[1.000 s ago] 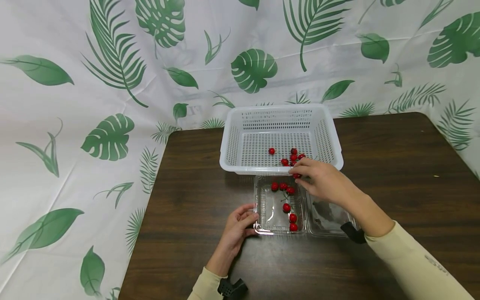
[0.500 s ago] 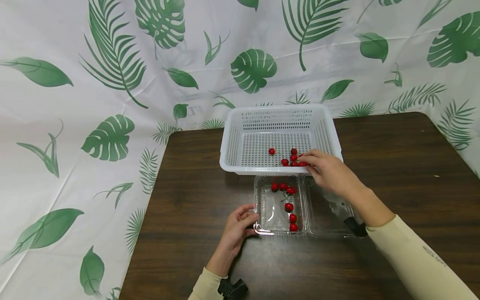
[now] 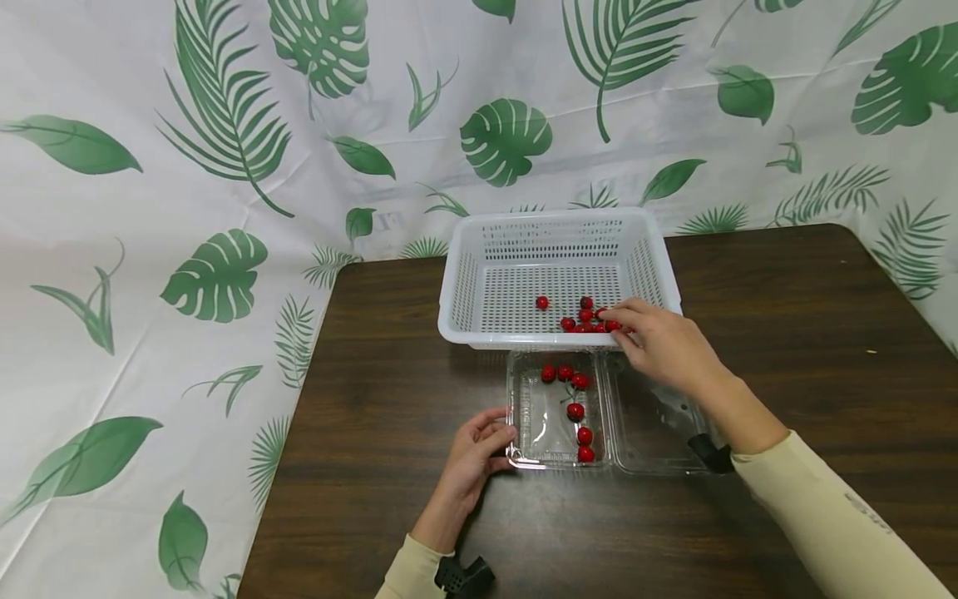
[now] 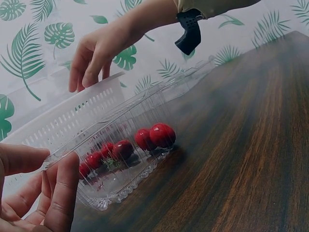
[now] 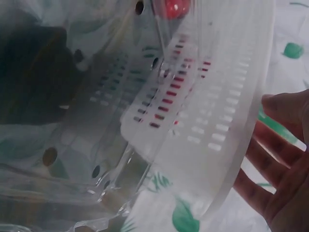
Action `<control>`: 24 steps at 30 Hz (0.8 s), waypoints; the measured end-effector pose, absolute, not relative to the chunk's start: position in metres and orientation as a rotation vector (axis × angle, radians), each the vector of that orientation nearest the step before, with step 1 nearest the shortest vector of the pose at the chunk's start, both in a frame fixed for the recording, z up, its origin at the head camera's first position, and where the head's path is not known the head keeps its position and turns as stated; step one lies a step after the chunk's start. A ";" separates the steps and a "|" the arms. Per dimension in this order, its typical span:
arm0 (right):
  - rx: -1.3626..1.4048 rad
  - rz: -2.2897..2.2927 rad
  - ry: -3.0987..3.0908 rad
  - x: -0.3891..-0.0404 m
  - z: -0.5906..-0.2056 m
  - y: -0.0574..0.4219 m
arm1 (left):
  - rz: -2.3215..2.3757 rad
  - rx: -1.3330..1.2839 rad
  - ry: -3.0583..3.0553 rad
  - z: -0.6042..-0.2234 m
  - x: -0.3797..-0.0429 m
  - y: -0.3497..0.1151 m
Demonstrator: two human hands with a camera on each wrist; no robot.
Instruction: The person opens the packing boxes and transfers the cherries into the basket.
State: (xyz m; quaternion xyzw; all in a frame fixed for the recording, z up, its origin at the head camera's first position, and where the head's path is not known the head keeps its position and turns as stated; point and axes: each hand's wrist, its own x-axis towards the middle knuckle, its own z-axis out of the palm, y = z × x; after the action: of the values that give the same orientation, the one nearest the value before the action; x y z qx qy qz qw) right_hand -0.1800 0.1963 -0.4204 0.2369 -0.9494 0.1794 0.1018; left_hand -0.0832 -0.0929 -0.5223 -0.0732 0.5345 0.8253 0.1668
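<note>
My left hand (image 3: 479, 445) pinches the left edge of a clear plastic clamshell box (image 3: 540, 428), thumb above the rim and fingers below, as the left wrist view shows. Several red cherries (image 3: 575, 412) lie in the box's right and back parts, some with green stems. My right hand (image 3: 659, 345) reaches over the front rim of a white perforated basket (image 3: 486, 338). Its thumb and fingertips are down among several cherries, one cherry (image 3: 613, 325) right between them. In the right wrist view the basket wall hides those fingertips, so I cannot tell whether they grip that cherry.
The box's clear lid (image 3: 647, 441) lies opened flat to the right, under my right forearm. A single cherry (image 3: 542, 303) sits apart in the basket. Dark wooden table (image 3: 389, 374) surrounds everything, with a leaf-patterned white cloth (image 3: 419, 166) behind and at the left.
My right hand has gone from the basket's front rim, where a cherry showed at its fingertips, back and right into the basket. One cherry in the box shifted slightly. My left hand stays put.
</note>
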 end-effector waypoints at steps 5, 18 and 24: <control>0.803 0.520 -2.640 -0.173 -0.416 0.185 | 2.353 -0.205 1.519 -0.522 -0.083 -0.093; 1.383 0.210 -2.618 -0.142 -0.438 0.139 | 2.352 -0.204 1.515 -0.521 -0.083 -0.093; 1.419 0.008 -2.741 -0.138 -0.453 0.129 | 2.354 -0.201 1.507 -0.520 -0.083 -0.093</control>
State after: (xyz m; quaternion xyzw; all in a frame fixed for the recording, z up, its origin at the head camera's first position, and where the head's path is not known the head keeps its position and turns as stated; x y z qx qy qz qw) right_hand -0.1382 0.1285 -0.4526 0.4597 -0.8876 0.0025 0.0277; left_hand -0.0834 -0.0932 -0.5204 -0.0706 0.5302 0.8279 0.1689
